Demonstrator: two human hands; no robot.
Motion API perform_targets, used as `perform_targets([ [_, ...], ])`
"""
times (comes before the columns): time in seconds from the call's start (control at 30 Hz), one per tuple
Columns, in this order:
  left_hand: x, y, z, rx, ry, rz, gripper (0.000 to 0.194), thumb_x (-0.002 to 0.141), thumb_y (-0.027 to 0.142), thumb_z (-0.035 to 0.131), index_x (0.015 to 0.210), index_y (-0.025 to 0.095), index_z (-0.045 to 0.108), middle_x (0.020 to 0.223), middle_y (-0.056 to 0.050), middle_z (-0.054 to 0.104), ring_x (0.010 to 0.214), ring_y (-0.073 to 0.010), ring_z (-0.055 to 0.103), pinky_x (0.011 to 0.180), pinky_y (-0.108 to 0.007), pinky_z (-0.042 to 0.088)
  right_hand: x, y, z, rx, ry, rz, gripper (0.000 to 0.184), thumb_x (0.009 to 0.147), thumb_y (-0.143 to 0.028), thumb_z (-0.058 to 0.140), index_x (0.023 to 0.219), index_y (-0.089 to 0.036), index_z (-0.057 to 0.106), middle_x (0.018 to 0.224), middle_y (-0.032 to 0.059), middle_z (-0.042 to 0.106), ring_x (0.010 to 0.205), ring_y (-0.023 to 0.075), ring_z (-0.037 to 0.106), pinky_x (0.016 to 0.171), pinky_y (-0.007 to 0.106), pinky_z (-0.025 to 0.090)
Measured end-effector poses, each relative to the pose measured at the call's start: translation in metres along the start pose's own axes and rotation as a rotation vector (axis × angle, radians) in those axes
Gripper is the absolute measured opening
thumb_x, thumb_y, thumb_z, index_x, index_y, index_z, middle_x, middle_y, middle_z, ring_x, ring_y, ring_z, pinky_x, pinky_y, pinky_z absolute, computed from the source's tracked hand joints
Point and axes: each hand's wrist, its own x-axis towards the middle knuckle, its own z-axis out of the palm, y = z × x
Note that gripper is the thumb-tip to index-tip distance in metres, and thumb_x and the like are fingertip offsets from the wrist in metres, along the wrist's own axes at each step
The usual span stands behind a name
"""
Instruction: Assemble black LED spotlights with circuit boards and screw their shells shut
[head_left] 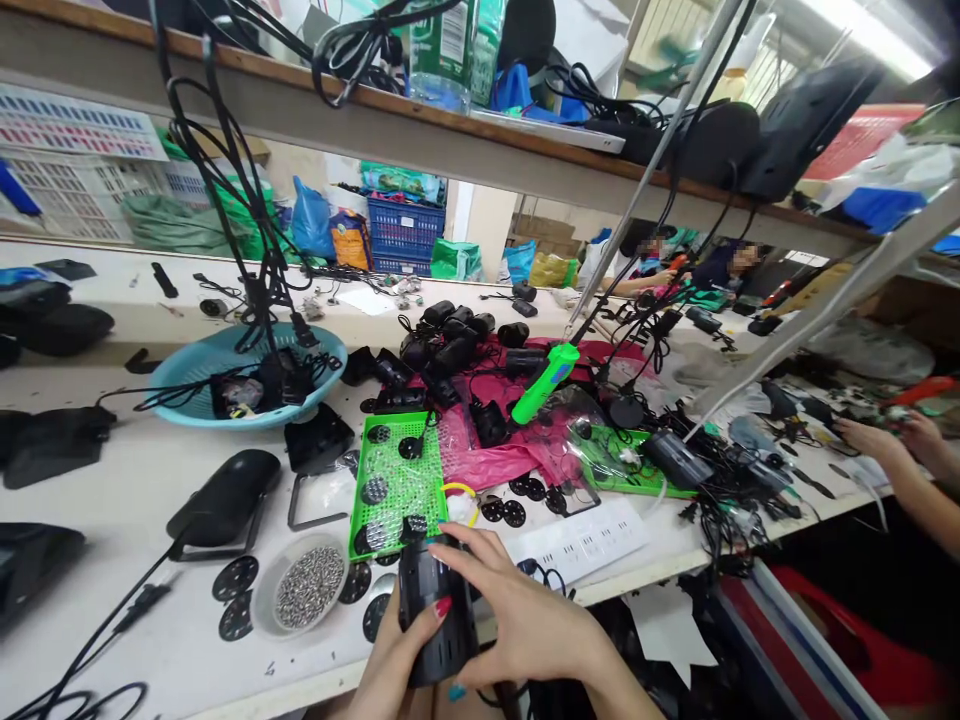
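Note:
Both of my hands hold a black slotted cylindrical plastic housing (448, 640) at the table's front edge. My left hand (396, 650) is closed round its near left side, thumb laid across the front. My right hand (521, 610) grips it from the right, with fingers over the top end and the thumb low down. Just beyond lies a green perforated tray (397, 470) with round black slotted discs in it. Left of my hands stands a clear bowl (266, 590) of small screws. A green electric screwdriver (546, 384) hangs above the parts pile.
A white power strip (581, 542) lies right of my hands. Black housings (454, 345) are heaped on pink plastic (495, 465). A blue basket (176, 405) with cables stands at left. A shelf (420, 120) crosses overhead. Another person's hands (892, 445) are at far right.

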Motion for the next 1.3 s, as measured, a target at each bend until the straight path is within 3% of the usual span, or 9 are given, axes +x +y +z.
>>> perform_targets([
  [0.1,0.005,-0.002,-0.005,-0.006,0.005,-0.047,0.081,0.052,0.047,0.089,0.125,0.020,0.066,0.104,-0.011,0.078,0.110,-0.0375,0.068,0.093,-0.043,0.055,0.003,-0.001,-0.015,0.049,0.011,-0.004,0.100,0.068,-0.045,0.085,0.154,-0.031,0.036,0.166,0.0070,0.024,0.153,0.0279,0.023,0.124,0.044,0.026],
  [0.2,0.010,-0.005,-0.010,0.008,-0.004,-0.082,0.087,0.051,0.048,0.089,0.129,0.020,0.064,0.094,-0.010,0.079,0.100,-0.0377,0.072,0.083,-0.042,0.058,0.013,0.003,-0.036,0.010,0.208,-0.022,0.054,0.091,-0.040,0.064,0.142,-0.027,0.053,0.157,0.0073,0.042,0.147,0.0217,0.037,0.124,0.040,0.028],
  [0.27,0.010,-0.006,-0.013,0.011,-0.005,-0.104,0.088,0.051,0.048,0.089,0.131,0.021,0.063,0.090,-0.009,0.079,0.094,-0.0375,0.073,0.077,-0.041,0.058,0.026,0.012,-0.048,-0.125,0.328,0.014,0.038,0.098,-0.034,0.051,0.134,-0.025,0.059,0.150,0.0077,0.050,0.143,0.0195,0.043,0.122,0.038,0.031],
  [0.53,0.007,-0.003,-0.016,-0.019,-0.019,-0.137,0.080,0.056,0.044,0.087,0.129,0.020,0.062,0.096,-0.010,0.079,0.094,-0.0335,0.073,0.075,-0.037,0.057,0.093,0.067,-0.069,-0.377,0.402,0.254,0.034,0.099,-0.020,0.046,0.128,-0.012,0.062,0.154,0.0210,0.039,0.135,0.0301,0.052,0.114,0.048,0.040],
  [0.67,0.015,0.000,-0.017,-0.038,-0.039,-0.111,0.073,0.051,0.042,0.090,0.117,0.020,0.068,0.081,-0.009,0.078,0.086,-0.0353,0.073,0.081,-0.043,0.057,0.116,0.086,-0.071,-0.421,0.417,0.290,0.030,0.096,-0.032,0.062,0.120,-0.016,0.063,0.129,0.0118,0.062,0.113,0.0246,0.064,0.096,0.047,0.054],
  [0.8,0.026,0.000,-0.019,-0.037,-0.050,-0.085,0.067,0.042,0.034,0.094,0.105,0.022,0.074,0.069,-0.006,0.075,0.084,-0.0366,0.072,0.089,-0.046,0.055,0.129,0.094,-0.070,-0.441,0.484,0.196,0.026,0.095,-0.032,0.064,0.115,-0.015,0.064,0.121,0.0086,0.065,0.107,0.0220,0.065,0.092,0.043,0.056],
  [0.97,0.023,-0.008,-0.024,-0.087,-0.059,-0.141,0.076,0.048,0.043,0.092,0.116,0.018,0.069,0.086,-0.010,0.077,0.092,-0.0353,0.072,0.090,-0.043,0.055,0.138,0.072,-0.075,-0.439,0.630,-0.008,0.027,0.097,-0.008,0.044,0.111,-0.012,0.067,0.129,0.0150,0.061,0.119,0.0226,0.062,0.107,0.042,0.048],
  [1.13,0.014,-0.010,-0.024,-0.170,-0.117,-0.147,0.083,0.056,0.041,0.088,0.131,0.019,0.061,0.108,-0.012,0.076,0.108,-0.0348,0.068,0.097,-0.041,0.051,0.139,0.025,-0.068,-0.424,0.617,-0.234,0.032,0.099,-0.014,0.038,0.110,-0.017,0.068,0.130,0.0123,0.061,0.120,0.0203,0.061,0.108,0.035,0.047],
  [1.3,0.019,-0.012,-0.026,-0.194,-0.144,-0.131,0.084,0.055,0.041,0.088,0.131,0.017,0.061,0.105,-0.012,0.076,0.106,-0.0335,0.069,0.093,-0.038,0.052,0.137,0.008,-0.049,-0.487,0.527,-0.195,0.030,0.096,-0.009,0.041,0.104,-0.016,0.069,0.120,0.0116,0.065,0.110,0.0194,0.065,0.100,0.031,0.050],
])
